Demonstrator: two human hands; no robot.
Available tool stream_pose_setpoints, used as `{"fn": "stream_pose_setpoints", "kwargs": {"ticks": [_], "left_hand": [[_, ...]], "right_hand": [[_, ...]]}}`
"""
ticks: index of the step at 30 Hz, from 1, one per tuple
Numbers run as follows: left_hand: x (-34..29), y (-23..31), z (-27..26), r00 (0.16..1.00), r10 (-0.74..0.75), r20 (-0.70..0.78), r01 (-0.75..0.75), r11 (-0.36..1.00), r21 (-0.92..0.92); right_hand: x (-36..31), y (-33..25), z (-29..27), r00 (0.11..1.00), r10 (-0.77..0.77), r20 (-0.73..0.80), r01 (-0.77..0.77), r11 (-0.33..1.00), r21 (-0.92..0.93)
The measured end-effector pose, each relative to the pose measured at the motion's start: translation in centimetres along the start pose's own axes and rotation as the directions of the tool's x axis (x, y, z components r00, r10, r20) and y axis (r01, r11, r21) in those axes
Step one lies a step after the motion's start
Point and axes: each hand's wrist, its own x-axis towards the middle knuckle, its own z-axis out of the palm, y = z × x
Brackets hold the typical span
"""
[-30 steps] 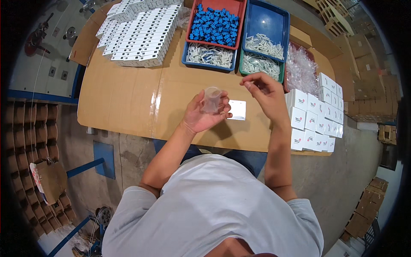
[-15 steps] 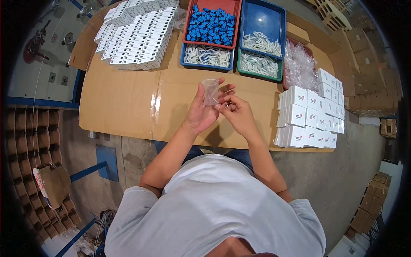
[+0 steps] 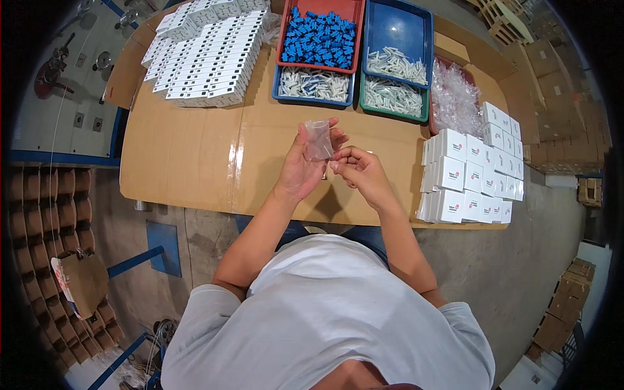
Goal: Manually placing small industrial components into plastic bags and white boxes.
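Left hand: here's my left hand (image 3: 300, 168), palm up, fingers curled, cradling the clear pouch (image 3: 318, 141) between thumb and fingers.
Clear pouch: right there above my left palm, thumb along its left side, fingers behind it and to its right.
Right hand: in comes my right hand (image 3: 365, 172) at the pouch's lower right corner, thumb and forefinger pressed together; whether film or something else sits between them, I can't tell.
Cardboard tabletop: both hands are over the brown cardboard tabletop (image 3: 182, 156).
Trays: beyond my fingers, a red tray (image 3: 280, 49) of blue pieces (image 3: 320, 40) overlaps a blue one of white pieces (image 3: 314, 84); beside them, another blue tray (image 3: 398, 29) overlaps a green tray (image 3: 396, 116).
Right side: a heap of clear plastic (image 3: 455, 97), then stacked white boxes (image 3: 471, 177).
Far left: packed rows of white cartons (image 3: 205, 62).
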Motion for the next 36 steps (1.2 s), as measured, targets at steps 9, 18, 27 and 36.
{"fn": "stream_pose_setpoints", "kwargs": {"ticks": [9,18,27,36], "left_hand": [[-1.1,-0.7,-3.8,0.992,0.001,-0.125,0.020,0.985,0.169],[-4.8,-3.3,-5.1,0.964,-0.158,-0.215,0.207,0.951,0.231],[-4.5,-3.0,-4.5,0.967,-0.130,-0.220,0.190,0.941,0.279],[-4.2,-2.7,-4.8,0.965,-0.121,-0.231,0.184,0.944,0.273]], "right_hand": [[5.4,5.2,-10.1,0.936,-0.308,-0.171,0.158,0.800,-0.579],[13.8,3.1,-18.3,0.807,-0.561,-0.185,0.130,0.474,-0.871],[15.8,4.9,-20.5,0.866,-0.483,0.129,0.207,0.113,-0.972],[17.0,3.3,-22.7,0.947,-0.291,0.140,0.213,0.236,-0.948]]}}
